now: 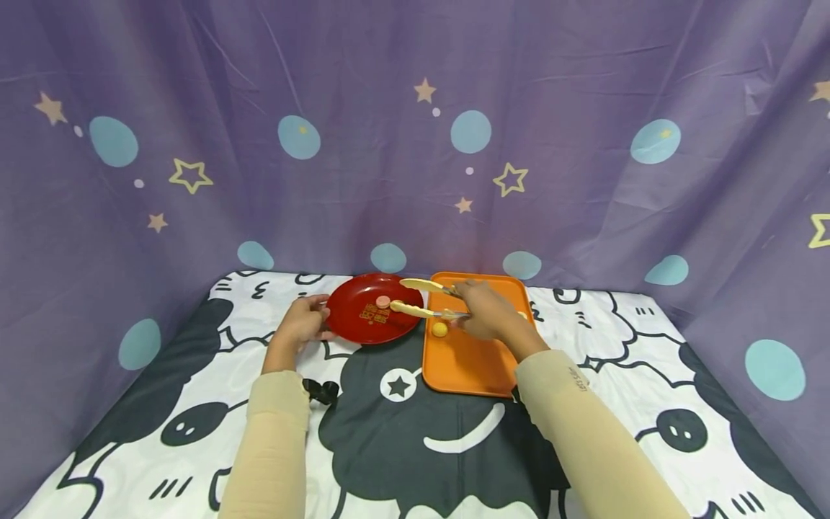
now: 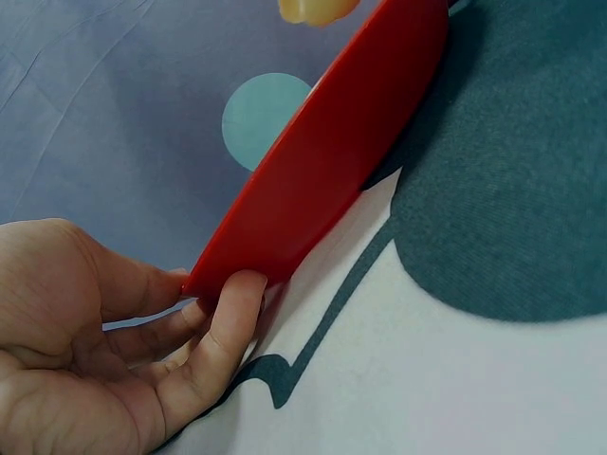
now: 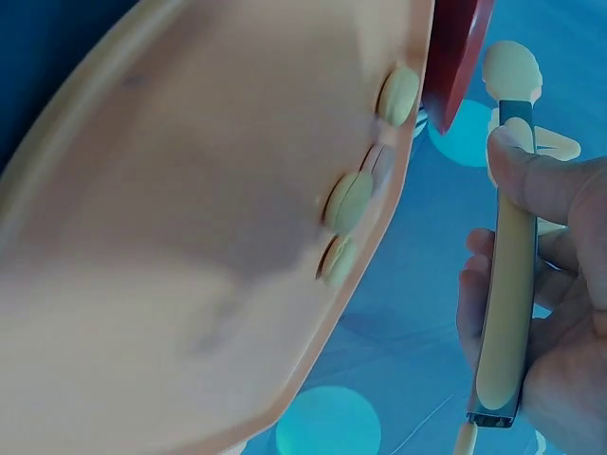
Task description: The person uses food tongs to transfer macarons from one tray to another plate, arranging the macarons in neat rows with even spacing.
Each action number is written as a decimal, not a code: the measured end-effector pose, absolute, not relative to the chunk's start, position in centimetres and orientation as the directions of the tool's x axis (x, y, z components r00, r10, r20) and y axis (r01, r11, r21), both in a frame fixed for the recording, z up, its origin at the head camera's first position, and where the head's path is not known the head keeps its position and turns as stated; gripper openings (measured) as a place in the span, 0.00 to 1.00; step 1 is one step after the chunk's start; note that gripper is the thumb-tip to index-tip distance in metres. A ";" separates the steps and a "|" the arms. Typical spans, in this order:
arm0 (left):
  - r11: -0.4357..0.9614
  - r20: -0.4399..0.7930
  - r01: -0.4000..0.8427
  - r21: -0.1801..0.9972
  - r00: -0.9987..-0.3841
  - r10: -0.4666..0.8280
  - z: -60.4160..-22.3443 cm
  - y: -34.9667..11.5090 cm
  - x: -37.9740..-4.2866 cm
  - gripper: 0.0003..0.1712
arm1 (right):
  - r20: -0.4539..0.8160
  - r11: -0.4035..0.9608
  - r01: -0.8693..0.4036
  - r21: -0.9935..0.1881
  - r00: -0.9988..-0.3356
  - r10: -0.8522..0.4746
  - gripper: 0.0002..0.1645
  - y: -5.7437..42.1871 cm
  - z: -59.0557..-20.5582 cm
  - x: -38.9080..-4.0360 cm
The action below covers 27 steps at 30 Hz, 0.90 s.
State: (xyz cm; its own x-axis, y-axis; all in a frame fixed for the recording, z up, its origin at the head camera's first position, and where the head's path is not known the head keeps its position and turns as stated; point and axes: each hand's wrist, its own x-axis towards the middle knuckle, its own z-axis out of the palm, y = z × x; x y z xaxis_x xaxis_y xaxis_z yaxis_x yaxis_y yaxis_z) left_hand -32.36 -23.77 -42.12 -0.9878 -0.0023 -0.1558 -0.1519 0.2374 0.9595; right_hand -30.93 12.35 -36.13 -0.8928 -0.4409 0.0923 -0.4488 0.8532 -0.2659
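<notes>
My left hand [image 1: 305, 317] pinches the left rim of a red plate [image 1: 344, 324], with the thumb above and fingertips below in the left wrist view. Gold lettering marks the plate, and a pink macaron [image 1: 383, 302] lies on it. In my right hand [image 1: 483, 310] I grip tongs [image 3: 509, 313] with cream-coloured tips and handles. Their arms are spread apart, tips above the plate's right side near the pink macaron. Beneath that hand is an orange tray [image 1: 467, 367]. A yellow macaron [image 1: 439, 329] sits near its left edge; several macarons [image 3: 349, 202] line one side in the right wrist view.
A black-and-white cartoon cloth [image 1: 389, 447] covers the table. Plate and tray stand side by side near the back, close to a purple curtain [image 1: 389, 202]. A small black object [image 1: 320, 391] shows beside the left sleeve.
</notes>
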 end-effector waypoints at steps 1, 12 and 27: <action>0.239 -0.158 -0.154 0.959 -0.987 -0.002 -42.1 -23.8 -32.3 0.29 | 0.095 0.852 -0.454 -0.262 -0.890 -0.445 0.34 12.6 -36.2 -30.9; 0.226 -0.147 -0.141 0.964 -0.989 0.012 -42.3 -23.9 -32.4 0.29 | 0.086 0.851 -0.446 -0.278 -0.894 -0.440 0.34 15.9 -36.5 -30.3; 0.219 -0.150 -0.144 0.965 -0.989 0.009 -42.2 -23.7 -32.4 0.30 | 0.109 0.855 -0.445 -0.268 -0.895 -0.432 0.32 20.5 -36.6 -29.2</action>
State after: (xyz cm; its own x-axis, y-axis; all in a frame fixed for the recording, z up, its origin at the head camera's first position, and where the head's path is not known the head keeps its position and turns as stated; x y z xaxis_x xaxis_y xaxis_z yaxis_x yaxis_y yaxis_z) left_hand -32.39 -23.65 -42.19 -0.9887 0.0095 -0.1498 -0.1441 0.2194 0.9649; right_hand -29.17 20.55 -36.57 -0.8953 -0.4319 0.1091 -0.4450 0.8546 -0.2676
